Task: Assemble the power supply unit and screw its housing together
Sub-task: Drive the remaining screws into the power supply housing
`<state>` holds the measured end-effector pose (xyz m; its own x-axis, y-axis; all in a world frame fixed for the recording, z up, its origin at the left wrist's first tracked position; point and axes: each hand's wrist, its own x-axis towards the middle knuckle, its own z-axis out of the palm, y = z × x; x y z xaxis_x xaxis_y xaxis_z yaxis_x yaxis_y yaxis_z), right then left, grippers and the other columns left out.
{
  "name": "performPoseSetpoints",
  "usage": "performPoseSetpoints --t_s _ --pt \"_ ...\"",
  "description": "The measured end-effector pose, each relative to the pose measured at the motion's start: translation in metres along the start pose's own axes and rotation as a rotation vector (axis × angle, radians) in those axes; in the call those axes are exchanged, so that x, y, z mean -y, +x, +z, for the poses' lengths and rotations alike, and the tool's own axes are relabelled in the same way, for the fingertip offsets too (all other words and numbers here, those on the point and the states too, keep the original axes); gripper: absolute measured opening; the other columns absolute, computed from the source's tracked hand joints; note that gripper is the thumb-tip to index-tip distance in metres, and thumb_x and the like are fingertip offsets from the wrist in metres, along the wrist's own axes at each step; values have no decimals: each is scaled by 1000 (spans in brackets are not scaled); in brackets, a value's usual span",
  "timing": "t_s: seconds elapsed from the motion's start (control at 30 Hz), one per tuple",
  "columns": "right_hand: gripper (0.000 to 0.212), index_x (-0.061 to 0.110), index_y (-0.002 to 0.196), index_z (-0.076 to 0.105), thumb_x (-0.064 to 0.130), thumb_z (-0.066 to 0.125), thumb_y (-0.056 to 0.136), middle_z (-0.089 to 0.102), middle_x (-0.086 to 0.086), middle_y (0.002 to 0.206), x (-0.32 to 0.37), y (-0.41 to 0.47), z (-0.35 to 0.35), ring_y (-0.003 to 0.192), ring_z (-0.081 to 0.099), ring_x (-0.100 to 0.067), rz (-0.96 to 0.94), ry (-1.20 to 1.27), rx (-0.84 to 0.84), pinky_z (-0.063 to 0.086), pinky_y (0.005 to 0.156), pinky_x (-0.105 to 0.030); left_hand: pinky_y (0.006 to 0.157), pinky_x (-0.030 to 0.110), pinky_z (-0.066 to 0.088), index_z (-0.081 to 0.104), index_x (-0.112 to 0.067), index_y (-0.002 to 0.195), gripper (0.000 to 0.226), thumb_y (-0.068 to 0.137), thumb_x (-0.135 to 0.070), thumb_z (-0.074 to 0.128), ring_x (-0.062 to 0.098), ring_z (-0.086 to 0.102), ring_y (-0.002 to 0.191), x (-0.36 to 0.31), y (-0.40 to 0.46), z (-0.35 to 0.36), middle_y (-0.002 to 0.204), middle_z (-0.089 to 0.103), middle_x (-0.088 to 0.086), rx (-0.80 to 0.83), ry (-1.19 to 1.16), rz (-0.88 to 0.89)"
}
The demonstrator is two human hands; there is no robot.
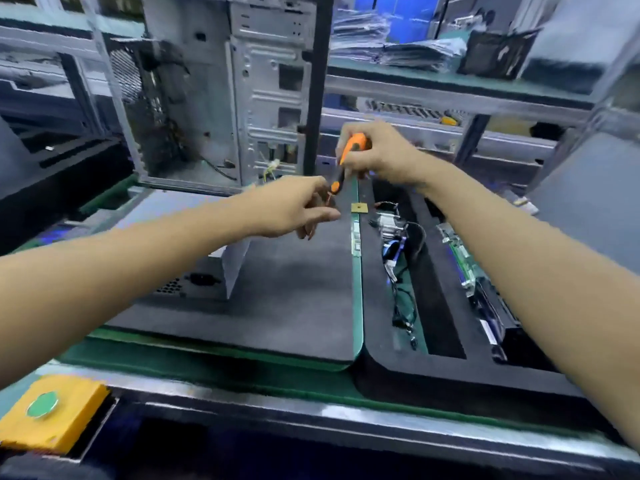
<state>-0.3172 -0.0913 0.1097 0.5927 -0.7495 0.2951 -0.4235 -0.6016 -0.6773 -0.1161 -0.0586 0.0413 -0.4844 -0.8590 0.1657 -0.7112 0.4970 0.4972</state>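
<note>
My right hand (379,154) grips an orange and black screwdriver (348,152) by its handle, tip pointing down and to the left. My left hand (299,209) is just below it, fingertips pinched together at the screwdriver's tip; whether they hold a screw is too blurred to tell. Both hands hover above the dark foam mat (294,289). The grey power supply housing (207,271) lies on the mat at the left, mostly hidden under my left forearm; its vent holes and a socket show.
An open computer case (221,91) stands upright at the back. A black foam tray (415,341) on the right holds a cable bundle (398,265) and a circuit board (460,258). A yellow box with a green button (48,410) sits at the near left edge.
</note>
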Motion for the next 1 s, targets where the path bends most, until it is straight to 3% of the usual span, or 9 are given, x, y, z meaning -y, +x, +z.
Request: performPoseSetpoints --t_s 0.1,0.23,0.37,0.43,0.5,0.63,0.67,0.83,1.0 --pt "9 12 70 58 4 56 69 60 7 57 -56 -23 -12 44 48 -5 87 189 -214 36 43 -17 66 30 48 57 -23 88 37 96 -59 61 7 69 70 -13 34 31 71 73 -9 200 168 15" --pt "22 22 61 46 11 58 76 51 -2 58 -111 -32 -11 54 43 -16 141 129 -373 34 50 -22 78 36 38 58 -30 86 29 97 -57 60 17 54 90 -28 64 76 85 58 -11 292 404 304" --pt "21 16 63 43 22 57 77 48 5 56 -144 -28 0 57 45 -19 205 -22 -288 35 60 -34 90 41 44 69 -23 102 27 97 -50 64 24 52 104 -41 89 113 101 63 0 457 420 447" --pt "22 17 66 41 30 55 76 48 1 61 -154 -28 6 63 56 -32 234 -51 -223 40 61 -41 92 40 45 72 -23 102 25 98 -47 65 24 57 104 -46 103 126 101 70 -3 577 450 467" --pt "25 22 65 38 34 56 76 47 7 58 -160 -28 11 62 57 -27 259 -85 -165 44 62 -41 93 39 46 73 -23 99 22 97 -44 66 21 63 99 -54 117 134 99 74 -5 768 469 419" --pt "22 16 71 44 27 59 82 61 -9 71 -168 -25 16 61 48 -18 300 -170 -63 41 64 -39 64 11 43 77 -16 112 21 94 -26 74 5 57 77 -76 138 158 93 67 -8 1059 505 349" --pt "23 11 75 45 28 59 82 65 -14 77 -169 -25 16 62 51 -21 308 -177 -54 45 65 -42 59 9 39 76 -15 116 24 93 -23 74 6 56 79 -81 138 168 98 66 -7 1086 543 367" --pt "26 5 84 50 29 59 85 70 -16 87 -169 -29 18 62 58 -24 306 -234 -29 56 72 -51 76 16 36 65 -19 137 39 98 -18 65 21 61 122 -89 128 206 138 64 0 1046 742 482" --pt "23 5 84 52 27 60 86 71 -13 84 -171 -29 18 62 60 -25 290 -229 -12 55 69 -48 45 18 37 62 -18 139 38 101 -20 64 25 59 127 -88 121 209 143 60 3 974 846 536"
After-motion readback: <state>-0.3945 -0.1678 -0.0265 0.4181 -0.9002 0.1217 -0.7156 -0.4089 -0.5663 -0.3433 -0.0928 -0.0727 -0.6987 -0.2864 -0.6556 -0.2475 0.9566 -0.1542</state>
